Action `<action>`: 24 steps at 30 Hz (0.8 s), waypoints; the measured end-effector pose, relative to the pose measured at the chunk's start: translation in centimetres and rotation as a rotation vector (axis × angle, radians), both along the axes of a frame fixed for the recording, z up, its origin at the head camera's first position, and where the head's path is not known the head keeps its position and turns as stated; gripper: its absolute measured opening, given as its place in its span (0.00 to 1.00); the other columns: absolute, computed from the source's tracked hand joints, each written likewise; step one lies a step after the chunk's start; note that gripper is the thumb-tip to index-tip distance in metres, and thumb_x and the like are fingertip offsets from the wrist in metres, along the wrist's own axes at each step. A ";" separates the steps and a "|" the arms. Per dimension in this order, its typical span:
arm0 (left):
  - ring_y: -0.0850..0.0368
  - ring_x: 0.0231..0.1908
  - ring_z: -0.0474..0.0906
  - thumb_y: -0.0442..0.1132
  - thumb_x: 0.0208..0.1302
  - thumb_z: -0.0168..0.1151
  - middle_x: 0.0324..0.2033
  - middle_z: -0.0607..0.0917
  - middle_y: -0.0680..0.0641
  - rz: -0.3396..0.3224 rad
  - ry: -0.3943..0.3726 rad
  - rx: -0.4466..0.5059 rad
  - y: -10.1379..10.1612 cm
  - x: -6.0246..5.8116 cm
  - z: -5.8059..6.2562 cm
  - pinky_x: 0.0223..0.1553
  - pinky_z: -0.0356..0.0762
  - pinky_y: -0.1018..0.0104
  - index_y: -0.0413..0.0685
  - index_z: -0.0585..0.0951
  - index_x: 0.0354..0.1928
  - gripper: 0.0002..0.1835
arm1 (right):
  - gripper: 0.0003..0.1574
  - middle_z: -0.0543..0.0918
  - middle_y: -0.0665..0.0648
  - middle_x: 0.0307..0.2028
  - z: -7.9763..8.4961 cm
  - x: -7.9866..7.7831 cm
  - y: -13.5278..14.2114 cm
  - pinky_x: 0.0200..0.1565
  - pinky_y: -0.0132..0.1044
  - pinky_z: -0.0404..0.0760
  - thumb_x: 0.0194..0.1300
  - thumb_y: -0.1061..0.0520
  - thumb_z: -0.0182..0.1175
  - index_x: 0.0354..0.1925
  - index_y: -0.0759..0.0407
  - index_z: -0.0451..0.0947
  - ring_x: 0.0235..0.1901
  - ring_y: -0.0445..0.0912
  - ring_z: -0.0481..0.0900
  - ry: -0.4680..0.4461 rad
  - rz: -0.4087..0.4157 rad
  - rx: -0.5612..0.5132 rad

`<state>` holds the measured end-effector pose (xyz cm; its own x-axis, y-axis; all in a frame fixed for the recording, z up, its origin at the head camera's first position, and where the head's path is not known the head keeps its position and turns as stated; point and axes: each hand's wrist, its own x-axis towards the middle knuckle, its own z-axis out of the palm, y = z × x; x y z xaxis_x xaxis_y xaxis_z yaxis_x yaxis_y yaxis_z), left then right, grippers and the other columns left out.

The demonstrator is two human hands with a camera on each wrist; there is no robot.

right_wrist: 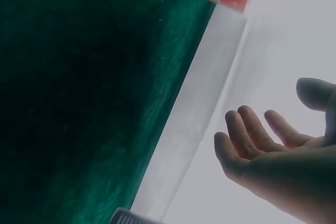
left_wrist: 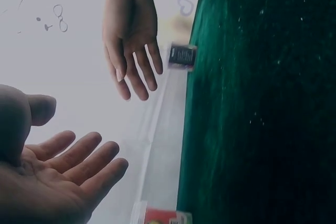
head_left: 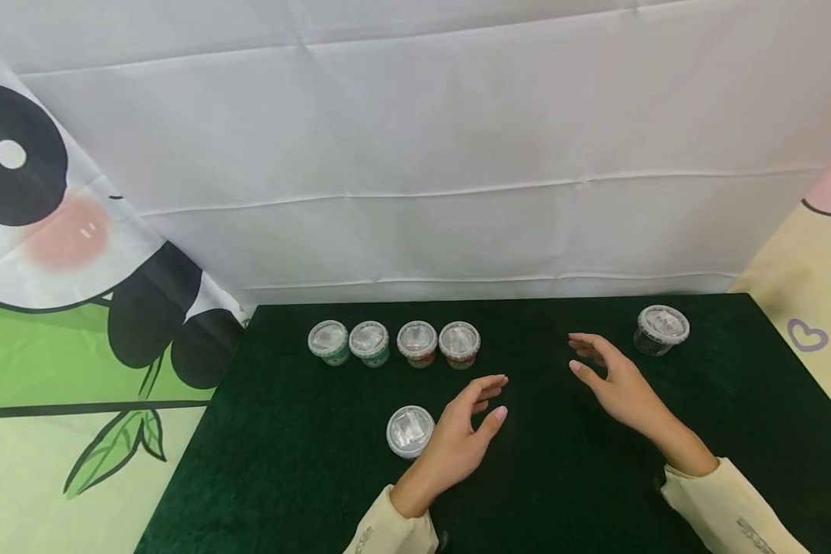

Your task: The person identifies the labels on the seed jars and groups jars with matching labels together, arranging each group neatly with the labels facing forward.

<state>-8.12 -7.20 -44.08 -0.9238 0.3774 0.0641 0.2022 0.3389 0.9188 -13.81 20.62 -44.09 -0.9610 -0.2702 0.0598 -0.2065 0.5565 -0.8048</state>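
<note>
My left hand (head_left: 459, 432) is over the table's middle, fingers relaxed and nothing in its grasp. Just left of it, a small lidded tub (head_left: 410, 431) stands on the green cloth, partly overlapped by the wrist in the head view. My right hand (head_left: 622, 385) hovers farther right with thumb and fingers apart, holding nothing. Beyond its fingers, toward the back right, stands a tub with dark contents (head_left: 661, 329). Both palms also appear bare in the left wrist view, where a red-labelled tub (left_wrist: 167, 216) shows at the bottom edge.
Along the back stand two green-labelled tubs (head_left: 368, 343) and two red-labelled tubs (head_left: 459, 344) in a row, all with clear lids. Dark green cloth (head_left: 284, 462) covers the table. A white curtain (head_left: 457, 154) hangs behind, with printed panda fabric (head_left: 69, 231) at left.
</note>
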 end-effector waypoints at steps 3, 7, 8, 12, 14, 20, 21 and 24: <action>0.52 0.71 0.72 0.43 0.83 0.55 0.72 0.76 0.48 -0.009 -0.007 -0.011 0.7 -0.3 -0.1 0.73 0.70 0.52 0.47 0.70 0.75 0.24 | 0.32 0.70 0.76 0.69 -0.2 0.1 0.6 0.68 0.72 0.66 0.83 0.56 0.53 0.76 0.68 0.61 0.68 0.72 0.69 -0.010 -0.016 0.012; 0.52 0.71 0.73 0.43 0.83 0.54 0.72 0.76 0.47 -0.018 0.003 -0.030 1.6 -0.6 -0.2 0.73 0.71 0.52 0.47 0.70 0.75 0.24 | 0.32 0.70 0.77 0.69 -0.5 0.3 1.4 0.67 0.73 0.66 0.83 0.56 0.53 0.76 0.69 0.60 0.68 0.73 0.68 -0.025 -0.034 0.027; 0.52 0.71 0.73 0.43 0.83 0.54 0.72 0.76 0.47 -0.019 0.005 -0.035 1.9 -0.7 -0.2 0.73 0.71 0.52 0.48 0.70 0.75 0.24 | 0.32 0.70 0.77 0.69 -0.6 0.3 1.6 0.67 0.73 0.66 0.83 0.56 0.53 0.76 0.69 0.60 0.68 0.73 0.68 -0.025 -0.038 0.029; 0.53 0.70 0.74 0.44 0.83 0.54 0.72 0.76 0.48 -0.019 0.010 -0.044 2.9 -1.1 -0.5 0.73 0.71 0.54 0.48 0.69 0.75 0.25 | 0.32 0.71 0.77 0.68 -1.2 0.5 2.5 0.67 0.72 0.67 0.83 0.56 0.53 0.75 0.70 0.61 0.67 0.73 0.69 -0.019 -0.059 0.038; 0.54 0.70 0.74 0.44 0.83 0.55 0.72 0.76 0.48 -0.018 0.006 -0.038 3.5 -1.3 -0.7 0.73 0.71 0.55 0.48 0.69 0.75 0.25 | 0.31 0.71 0.77 0.68 -1.5 0.6 3.0 0.66 0.72 0.68 0.83 0.57 0.53 0.75 0.71 0.61 0.67 0.73 0.70 -0.016 -0.069 0.039; 0.52 0.69 0.75 0.42 0.82 0.55 0.71 0.77 0.47 -0.016 0.013 -0.008 4.9 -1.8 -1.6 0.72 0.71 0.57 0.46 0.70 0.75 0.24 | 0.30 0.72 0.78 0.66 -2.2 0.8 4.5 0.64 0.69 0.71 0.84 0.57 0.52 0.74 0.73 0.62 0.64 0.73 0.73 -0.015 -0.096 0.041; 0.51 0.69 0.75 0.42 0.82 0.55 0.71 0.77 0.46 -0.018 0.013 -0.002 5.2 -1.9 -1.7 0.72 0.71 0.57 0.45 0.70 0.75 0.24 | 0.30 0.73 0.78 0.66 -2.3 0.8 4.8 0.63 0.68 0.72 0.84 0.56 0.52 0.73 0.73 0.62 0.64 0.72 0.73 -0.017 -0.104 0.043; 0.51 0.70 0.74 0.42 0.83 0.55 0.72 0.76 0.47 -0.019 -0.018 0.004 5.9 -2.1 -1.9 0.72 0.71 0.58 0.46 0.69 0.75 0.24 | 0.30 0.73 0.78 0.65 -2.5 0.9 5.5 0.61 0.56 0.78 0.84 0.56 0.52 0.73 0.74 0.63 0.63 0.72 0.74 -0.024 -0.128 0.050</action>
<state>-10.25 -1.27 -46.01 -0.9175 0.3946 0.0494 0.1922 0.3314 0.9237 -12.96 26.16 -46.56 -0.9888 -0.1473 0.0256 -0.1121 0.6169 -0.7790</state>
